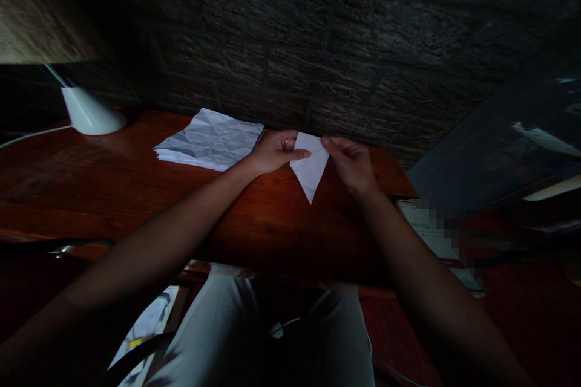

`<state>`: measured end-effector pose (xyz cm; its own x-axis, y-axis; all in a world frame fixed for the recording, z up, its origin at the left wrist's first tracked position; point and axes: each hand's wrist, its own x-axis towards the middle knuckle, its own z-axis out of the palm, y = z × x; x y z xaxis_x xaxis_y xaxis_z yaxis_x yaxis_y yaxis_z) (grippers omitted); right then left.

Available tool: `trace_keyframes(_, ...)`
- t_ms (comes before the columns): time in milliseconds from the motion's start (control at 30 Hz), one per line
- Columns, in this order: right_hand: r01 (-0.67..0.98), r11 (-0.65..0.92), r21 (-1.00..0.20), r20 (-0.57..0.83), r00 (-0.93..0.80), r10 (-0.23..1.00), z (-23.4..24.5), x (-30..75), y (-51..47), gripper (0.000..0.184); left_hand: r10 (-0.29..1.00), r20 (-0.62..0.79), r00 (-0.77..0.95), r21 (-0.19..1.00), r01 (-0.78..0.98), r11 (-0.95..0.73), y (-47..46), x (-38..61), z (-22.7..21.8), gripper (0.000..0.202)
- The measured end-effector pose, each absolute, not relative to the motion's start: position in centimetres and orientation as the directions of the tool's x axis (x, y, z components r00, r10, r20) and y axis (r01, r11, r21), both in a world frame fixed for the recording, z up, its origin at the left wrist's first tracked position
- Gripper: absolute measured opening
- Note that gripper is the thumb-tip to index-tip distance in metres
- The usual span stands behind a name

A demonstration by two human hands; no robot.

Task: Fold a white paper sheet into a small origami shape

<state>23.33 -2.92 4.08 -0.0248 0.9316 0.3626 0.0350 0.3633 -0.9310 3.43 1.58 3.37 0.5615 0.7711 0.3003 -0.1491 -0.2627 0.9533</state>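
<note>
Nearest the viewer, the seated person's pale trousers (227, 332) sit under the near edge of the wooden table (136, 193), and both forearms reach across that edge.

Further in, the folded paper (311, 172) lies on the table as a white triangle with its point towards the person. The left hand (272, 154) pinches the upper left corner between thumb and fingers. The right hand (351, 163) pinches the upper right edge the same way.

Judged from the grip, a fold along the top edge is being set. Any further crease calls for the point to be kept flat and the edges aligned.

Bare wood lies open in front of the point. A printed sheet (436, 236) lies near the right forearm. A stack of creased sheets (211, 145) lies just beside the left hand, with a white lamp base (91, 112) beyond it. The dark stone wall (340, 42) closes the far edge.
</note>
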Motion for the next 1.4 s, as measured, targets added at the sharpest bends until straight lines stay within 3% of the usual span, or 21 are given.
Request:
trace_keyframes(367, 0.066, 0.354, -0.933, 0.355, 0.011, 0.935, 3.9, 24.0, -2.6, 0.042, 0.751, 0.266, 0.605, 0.964, -0.148, -0.222, 1.7, 3.3, 3.4, 0.034)
trace_keyframes(533, 0.051, 0.301, -0.952, 0.304, 0.073, 0.950, 3.9, 23.8, -2.7, 0.046, 0.799, 0.289, 0.527, 0.957, -0.141, -0.253, 1.6, 3.7, 3.1, 0.028)
trace_keyframes(667, -0.024, 0.242, -0.970, 0.242, 0.013, 0.970, 3.8, 23.4, -2.8, 0.044, 0.835, 0.306, 0.457, 0.951, -0.111, -0.288, 1.7, 4.0, 2.8, 0.024)
trace_keyframes(867, 0.032, 0.194, -0.980, 0.188, -0.145, 0.972, 3.8, 23.2, -3.0, 0.047, 0.912, 0.220, 0.345, 0.970, -0.171, -0.170, 2.0, 4.0, 2.8, 0.028)
trace_keyframes(1200, 0.054, 0.238, -0.970, 0.225, -0.176, 0.958, 3.9, 23.3, -3.3, 0.035, 0.942, 0.036, 0.333, 0.953, -0.294, 0.067, 1.4, 4.2, 3.8, 0.015)
trace_keyframes(1400, 0.051, 0.231, -0.972, 0.218, -0.190, 0.957, 3.6, 23.4, -3.1, 0.036, 0.945, 0.007, 0.328, 0.952, -0.291, 0.094, 1.2, 4.3, 4.1, 0.012)
